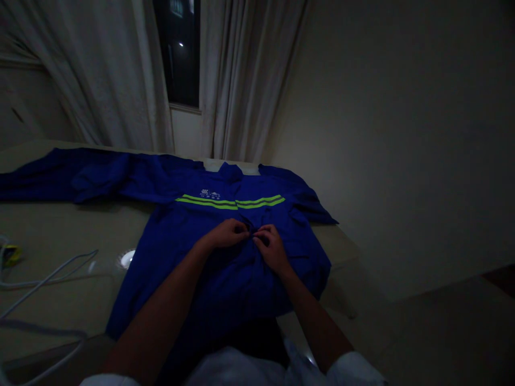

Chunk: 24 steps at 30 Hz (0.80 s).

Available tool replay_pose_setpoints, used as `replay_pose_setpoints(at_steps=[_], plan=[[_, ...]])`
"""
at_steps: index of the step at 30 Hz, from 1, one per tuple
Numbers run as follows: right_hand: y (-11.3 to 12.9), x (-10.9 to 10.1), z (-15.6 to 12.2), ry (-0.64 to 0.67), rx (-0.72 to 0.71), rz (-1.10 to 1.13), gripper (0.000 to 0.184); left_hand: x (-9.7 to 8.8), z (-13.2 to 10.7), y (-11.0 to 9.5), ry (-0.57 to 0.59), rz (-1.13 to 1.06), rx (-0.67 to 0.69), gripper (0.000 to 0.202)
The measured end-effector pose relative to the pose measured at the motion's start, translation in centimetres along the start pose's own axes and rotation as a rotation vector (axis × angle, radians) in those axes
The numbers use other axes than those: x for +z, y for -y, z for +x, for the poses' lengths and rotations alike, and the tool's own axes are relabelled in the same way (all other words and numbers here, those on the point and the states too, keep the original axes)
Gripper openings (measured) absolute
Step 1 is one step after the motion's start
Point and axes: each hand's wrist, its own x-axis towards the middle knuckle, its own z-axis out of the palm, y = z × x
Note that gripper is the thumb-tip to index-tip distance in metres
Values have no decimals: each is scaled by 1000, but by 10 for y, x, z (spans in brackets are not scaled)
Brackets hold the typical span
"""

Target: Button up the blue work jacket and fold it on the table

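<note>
Blue jacket point(209, 225), sleeve point(36, 174) cropped, hands point(227, 234) point(274, 251) murky, apparently pinching it

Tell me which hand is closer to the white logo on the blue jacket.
Left: the left hand is below the white logo, slightly rightward; the right hand is farther off to its lower right.

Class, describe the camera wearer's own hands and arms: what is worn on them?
The left hand and right hand wear no gloves. Pale sleeves leave the forearms mostly uncovered, and no watch or bracelet shows. It is too dim to rule out rings.
</note>
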Motion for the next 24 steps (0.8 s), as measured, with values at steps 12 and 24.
replay_pose_setpoints(at_steps=[12, 24], plan=[[6, 3, -5, -30, -77, -107, 10, 25, 4, -5, -201, 205, 80, 30], [6, 1, -1, 62, -82, -69, 16, 35, 5, 0, -301, 106, 96, 31]])
